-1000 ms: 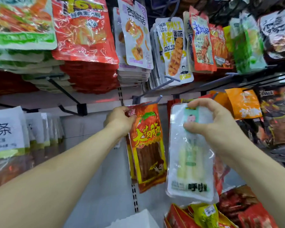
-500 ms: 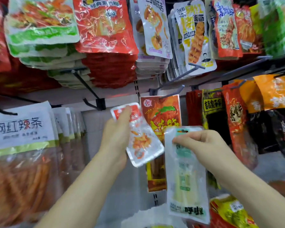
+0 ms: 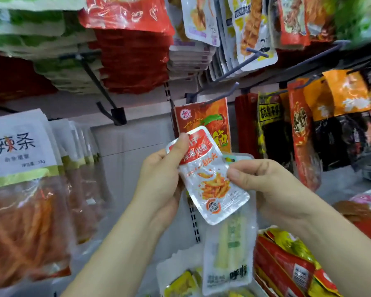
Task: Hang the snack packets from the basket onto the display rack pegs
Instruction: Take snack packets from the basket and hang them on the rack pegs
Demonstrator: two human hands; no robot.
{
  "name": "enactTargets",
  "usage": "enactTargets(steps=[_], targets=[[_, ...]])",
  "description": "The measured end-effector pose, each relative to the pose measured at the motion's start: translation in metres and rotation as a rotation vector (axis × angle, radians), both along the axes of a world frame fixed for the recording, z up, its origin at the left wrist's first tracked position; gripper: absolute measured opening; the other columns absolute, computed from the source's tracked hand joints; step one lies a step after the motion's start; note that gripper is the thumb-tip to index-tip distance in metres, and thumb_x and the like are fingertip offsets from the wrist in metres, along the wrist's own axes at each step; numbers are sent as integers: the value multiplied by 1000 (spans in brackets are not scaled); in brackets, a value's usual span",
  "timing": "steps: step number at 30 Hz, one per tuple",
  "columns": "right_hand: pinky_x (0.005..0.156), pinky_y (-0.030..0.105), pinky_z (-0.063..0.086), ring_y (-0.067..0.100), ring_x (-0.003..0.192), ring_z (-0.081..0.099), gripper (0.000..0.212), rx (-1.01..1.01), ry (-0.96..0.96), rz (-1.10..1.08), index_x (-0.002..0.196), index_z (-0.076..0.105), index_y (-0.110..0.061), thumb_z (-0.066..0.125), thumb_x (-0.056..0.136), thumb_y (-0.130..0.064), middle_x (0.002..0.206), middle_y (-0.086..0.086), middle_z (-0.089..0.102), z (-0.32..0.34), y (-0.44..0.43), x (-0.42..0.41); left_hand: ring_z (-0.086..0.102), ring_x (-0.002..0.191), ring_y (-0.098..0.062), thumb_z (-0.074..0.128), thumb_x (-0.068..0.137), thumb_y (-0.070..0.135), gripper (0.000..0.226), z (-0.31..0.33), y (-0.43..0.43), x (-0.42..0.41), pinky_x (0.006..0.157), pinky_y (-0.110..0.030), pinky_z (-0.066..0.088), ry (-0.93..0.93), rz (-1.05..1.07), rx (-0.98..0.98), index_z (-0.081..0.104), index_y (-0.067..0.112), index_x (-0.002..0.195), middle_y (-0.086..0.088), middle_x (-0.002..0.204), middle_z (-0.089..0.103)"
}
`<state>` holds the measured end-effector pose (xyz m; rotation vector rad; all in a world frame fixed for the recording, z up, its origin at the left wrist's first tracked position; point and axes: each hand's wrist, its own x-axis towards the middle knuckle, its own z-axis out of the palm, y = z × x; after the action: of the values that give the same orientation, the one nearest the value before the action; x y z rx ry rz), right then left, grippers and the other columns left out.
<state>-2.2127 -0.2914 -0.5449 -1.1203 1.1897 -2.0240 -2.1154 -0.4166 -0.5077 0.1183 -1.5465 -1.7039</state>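
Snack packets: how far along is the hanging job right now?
Done: an orange packet hangs on the middle peg. In hand: the left hand pinches a silver-and-red packet; the right hand grips a clear packet behind it. Left: both need hanging, and more packets lie heaped at lower right.

Below pegs, short packet before long packet

clear packet partly hidden, green packets blurred
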Motion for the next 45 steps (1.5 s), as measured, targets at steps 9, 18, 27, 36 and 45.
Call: enactTargets(steps=[9,18,27,36,45], targets=[[72,30,51,17,67,66,13,166,-31,-310,69,78,-16,85,60,-21,72,7,74,64,49,6,69,85,-24,66,73,13,43,37,40,13,75,-40,59,-185,-179,214,61,5,115,-17,107,72],[65,12,45,-3,63,60,8,456,34,-389,67,76,-19,74,73,-23,64,-12,70,223,113,63,66,72,-15,78,64,30,26,181,117,55,68,-32,54,-408,55,222,71,13,83,-3,83,74],[46,4,37,-8,49,56,22,414,-107,-520,95,72,-13,66,85,6,55,-23,62,396,172,83,56,111,11,61,82,-16,93,374,145,129,93,-19,50,-510,167,-121,29,49,139,41,122,52],[62,31,47,13,68,62,25,367,-169,-618,112,72,-24,69,89,-14,77,-9,73,493,176,114,20,137,2,44,88,54,59,444,195,171,107,-14,21,-875,185,-961,29,49,144,37,146,8],[97,25,50,-4,106,61,77,296,36,-243,130,45,-49,85,72,-17,117,-19,63,541,148,208,42,57,-8,52,93,43,44,472,153,207,55,-26,29,-705,294,-313,53,7,67,10,58,48]])
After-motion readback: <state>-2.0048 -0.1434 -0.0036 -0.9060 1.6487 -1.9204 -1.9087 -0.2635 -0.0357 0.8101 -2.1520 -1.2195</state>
